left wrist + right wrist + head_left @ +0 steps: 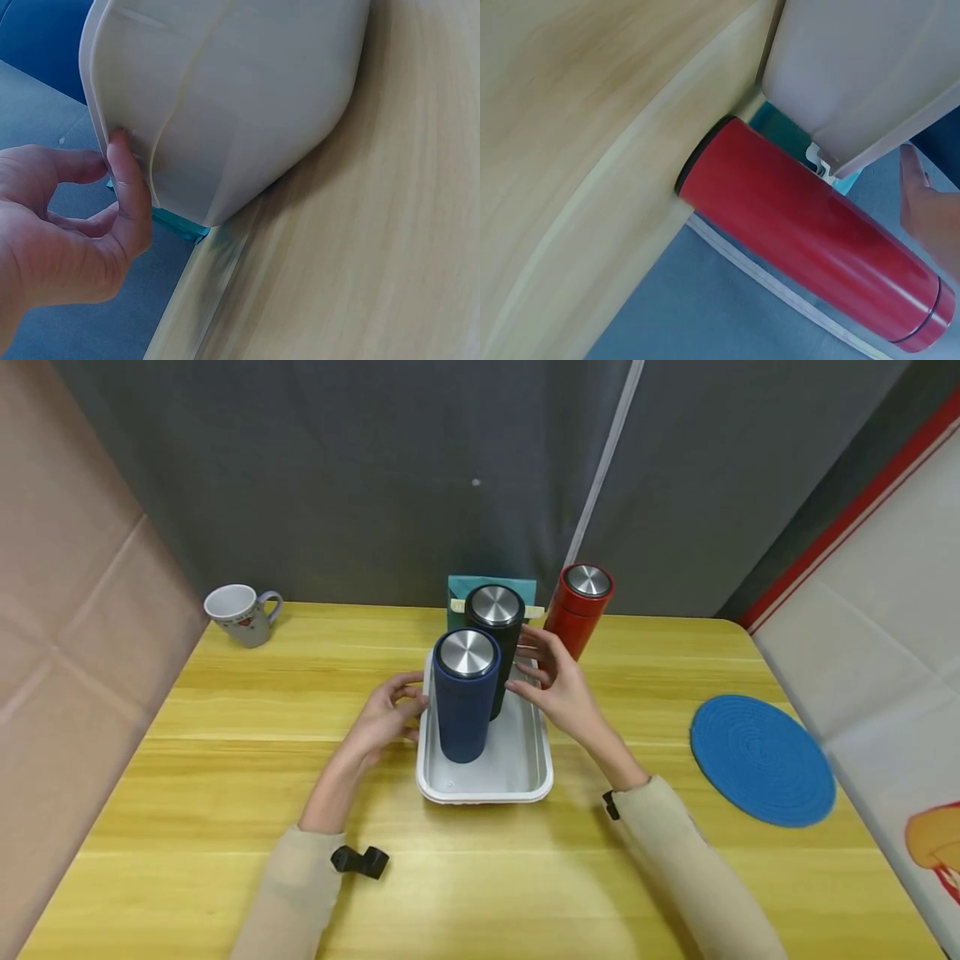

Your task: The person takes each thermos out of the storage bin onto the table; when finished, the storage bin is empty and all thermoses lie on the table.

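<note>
A white tray [512,781] bears two upright thermos bottles. The dark blue thermos [467,710] stands nearer, partly hiding the black thermos [504,647] behind it; both have round metallic lids. My left hand [381,718] is at the tray's left side; in the left wrist view its thumb and bent finger [126,176] pinch the rim. Beside the black thermos is my right hand [553,683], its thumb and spread fingers loosely bent at the bottle's right edge, over the tray's right rim. A red thermos [577,614] stands just beyond that hand, outside the tray.
Behind the tray stands a teal packet [491,583] with a pale clip, against the dark curtain [360,485]. A patterned mug [243,617] sits at the table's far left corner. On the right lies a round blue mat [762,760].
</note>
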